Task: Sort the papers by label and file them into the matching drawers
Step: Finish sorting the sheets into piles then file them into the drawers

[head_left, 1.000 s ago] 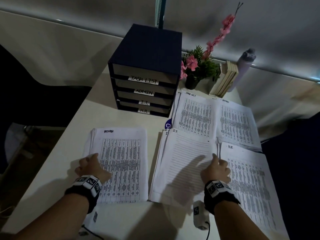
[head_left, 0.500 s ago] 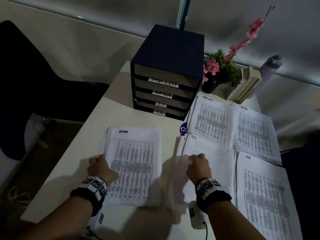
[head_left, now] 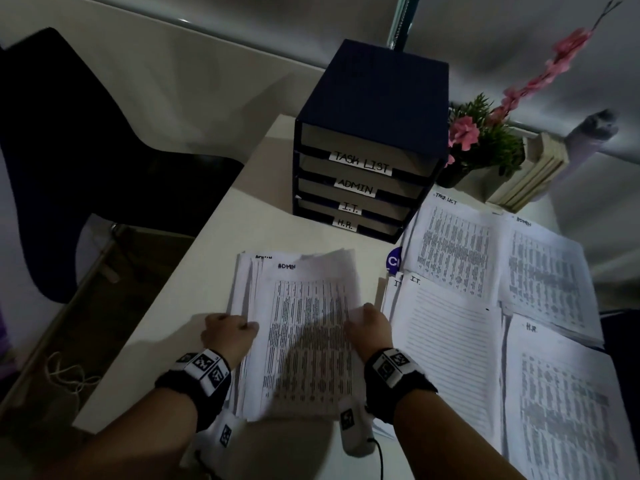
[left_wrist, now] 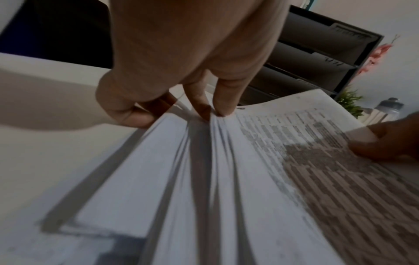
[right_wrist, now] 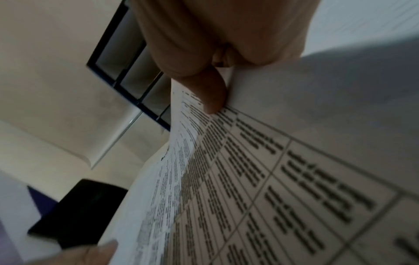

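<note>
Both hands are on the unsorted stack (head_left: 298, 337), which lies on the white counter (head_left: 194, 271) in front of the person, just left of the four sorted piles. The left hand (head_left: 228, 336) has its grip pinching the stack's left edge, fingertips (left_wrist: 223, 109) dug in among the fanned sheets. The right hand (head_left: 369, 327) has its grip pinched on the right edge of the top sheet, thumb (right_wrist: 213, 93) pressed on its printed face, and that edge curls up off the pile.

The top sheet is headed ADMIN, so the step in hand looks like the sorting: peeling one paper off and reading its label. Filing seems not yet begun; the drawer unit (head_left: 370, 133) stands at the far side with its TASK LIST, ADMIN, I.T. and H.R. drawers all pushed in.

The next move would be to lift this sheet clear and carry it right and far, to the ADMIN pile (head_left: 547, 271) beyond the I.T. pile (head_left: 450, 348). It calls for the left hand to pin the rest down, so only one sheet comes away.
</note>
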Motion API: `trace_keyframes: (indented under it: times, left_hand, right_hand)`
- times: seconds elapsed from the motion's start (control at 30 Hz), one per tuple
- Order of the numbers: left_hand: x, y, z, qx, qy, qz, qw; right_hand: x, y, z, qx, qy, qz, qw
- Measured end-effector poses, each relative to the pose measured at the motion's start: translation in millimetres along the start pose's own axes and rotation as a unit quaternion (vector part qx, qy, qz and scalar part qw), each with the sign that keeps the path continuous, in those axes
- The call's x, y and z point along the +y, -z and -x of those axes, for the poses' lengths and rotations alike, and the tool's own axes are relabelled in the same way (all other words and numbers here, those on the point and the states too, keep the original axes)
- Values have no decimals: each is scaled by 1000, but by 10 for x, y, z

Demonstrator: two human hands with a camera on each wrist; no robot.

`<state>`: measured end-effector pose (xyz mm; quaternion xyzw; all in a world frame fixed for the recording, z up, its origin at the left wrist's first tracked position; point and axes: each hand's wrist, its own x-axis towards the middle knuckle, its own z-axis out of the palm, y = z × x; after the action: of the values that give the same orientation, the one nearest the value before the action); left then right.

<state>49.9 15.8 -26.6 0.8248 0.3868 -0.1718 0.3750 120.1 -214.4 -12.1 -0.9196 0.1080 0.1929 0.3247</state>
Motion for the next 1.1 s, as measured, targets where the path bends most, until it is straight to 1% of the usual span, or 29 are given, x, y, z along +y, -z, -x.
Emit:
trace_keyframes:
  times: [0.03, 0.13, 0.27, 0.33, 0.5, 0.6, 0.7, 0.77, 0.83, 0.9, 1.0, 1.1]
  left_hand:
    - [17, 19, -5, -6, 0, 0, 1000]
    - [-6, 37, -78, 8, -36, -15, 999]
    - [1, 102, -102, 70, -70, -9, 995]
    - [21, 106, -125, 87, -83, 7, 993]
    - [61, 81, -132, 56, -48, 79, 994]
    - [67, 86, -146, 33, -50, 100, 993]
    - [40, 90, -181, 24, -49, 84, 995]
    - [25, 92, -182, 21, -41, 96, 994]
    - [9, 89, -179, 14, -32, 115, 993]
    - [7, 85, -171, 19, -27, 140, 990]
    - [25, 86, -153, 33, -34, 166, 985]
    - [57, 71, -59, -12, -75, 148, 986]
  right_hand:
    - [9, 14, -27, 1, -2, -2, 1000]
    - [68, 66, -95, 9, -20, -25, 999]
    - [156, 116, -111, 22, -34, -44, 998]
    - [175, 125, -110, 25, -40, -46, 998]
    - [188, 168, -113, 37, -53, -67, 996]
    - [222, 176, -145, 29, -61, -92, 994]
    - [260, 152, -195, -17, -60, -54, 997]
    - [278, 133, -209, -20, -56, -42, 997]
    - [251, 132, -161, -1, -42, -59, 997]
    - [243, 136, -123, 34, -31, -66, 997]
    - [239, 123, -134, 46, -53, -75, 995]
    - [229, 70, -138, 17, -60, -103, 993]
